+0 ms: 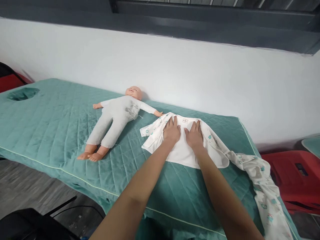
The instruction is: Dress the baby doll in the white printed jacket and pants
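Head view: the left hand (172,132) is lying flat, palm down, on a small white baby shirt (182,152). Its fingers (175,122) are stretched out and held close together, gripping nothing. The right hand (194,136) is resting just beside it on the same shirt, likewise flat with its fingers extended and nothing clasped; whether the two thumbs are touching cannot be told. The shirt is lying opened out on the green quilted bed (50,126), toward its far right corner, with the collar pointing at the white wall (225,76) and the printed sleeves spreading to either side. A baby doll (117,116) in a pale suit is lying on its back to the left of the shirt, one outstretched arm ending just beside the shirt's left sleeve. A second printed garment (265,186) is trailing from the shirt's right side and hanging over the bed's right edge. A red stool (297,176) is standing beyond that edge.
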Motion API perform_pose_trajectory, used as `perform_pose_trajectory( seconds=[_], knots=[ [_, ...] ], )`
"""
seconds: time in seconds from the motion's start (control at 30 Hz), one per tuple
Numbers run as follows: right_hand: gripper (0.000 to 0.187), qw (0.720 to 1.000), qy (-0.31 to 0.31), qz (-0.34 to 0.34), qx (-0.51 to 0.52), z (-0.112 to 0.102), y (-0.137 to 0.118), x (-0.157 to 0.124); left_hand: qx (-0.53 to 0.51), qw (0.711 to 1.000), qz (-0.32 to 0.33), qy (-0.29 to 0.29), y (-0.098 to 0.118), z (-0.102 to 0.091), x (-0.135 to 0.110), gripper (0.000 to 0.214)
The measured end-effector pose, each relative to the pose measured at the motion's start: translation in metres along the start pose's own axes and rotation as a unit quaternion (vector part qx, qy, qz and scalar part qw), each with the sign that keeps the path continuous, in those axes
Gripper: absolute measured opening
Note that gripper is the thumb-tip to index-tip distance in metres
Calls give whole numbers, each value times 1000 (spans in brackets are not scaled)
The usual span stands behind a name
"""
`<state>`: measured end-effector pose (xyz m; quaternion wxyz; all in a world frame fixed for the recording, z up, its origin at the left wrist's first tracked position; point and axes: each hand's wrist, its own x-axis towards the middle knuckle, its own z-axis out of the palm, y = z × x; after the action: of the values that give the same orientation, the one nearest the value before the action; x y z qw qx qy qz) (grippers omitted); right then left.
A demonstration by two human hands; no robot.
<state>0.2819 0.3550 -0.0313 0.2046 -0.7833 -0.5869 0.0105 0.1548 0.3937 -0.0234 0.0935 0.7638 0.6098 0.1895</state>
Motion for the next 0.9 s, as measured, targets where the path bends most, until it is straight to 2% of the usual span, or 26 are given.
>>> perform_pose_trajectory(
  seconds=[0.2, 0.37, 0.53, 0.7, 0.8, 0.9],
  knots=[
    [81, 998, -64, 17, -5, 12, 2, 8, -29, 999, -18, -35, -1, 13, 11, 64],
    [83, 993, -106, 26, -42, 6, -5, 12, -20, 998, -28, -46, 6, 13, 11, 64],
    [81, 991, -121, -9, -56, -1, -7, -1, 14, 998, -51, -41, 16, 9, -11, 65],
    [77, 983, -163, -35, -82, -5, -5, -22, 74, 995, -64, -28, 24, 3, -39, 66],
    [75, 979, -177, -54, -86, -11, -3, -39, 93, 993, -72, -26, 22, 1, -54, 65],
    [74, 975, -186, -77, -88, -18, 1, -60, 87, 995, -51, -16, 15, 0, -71, 67]
  ],
)
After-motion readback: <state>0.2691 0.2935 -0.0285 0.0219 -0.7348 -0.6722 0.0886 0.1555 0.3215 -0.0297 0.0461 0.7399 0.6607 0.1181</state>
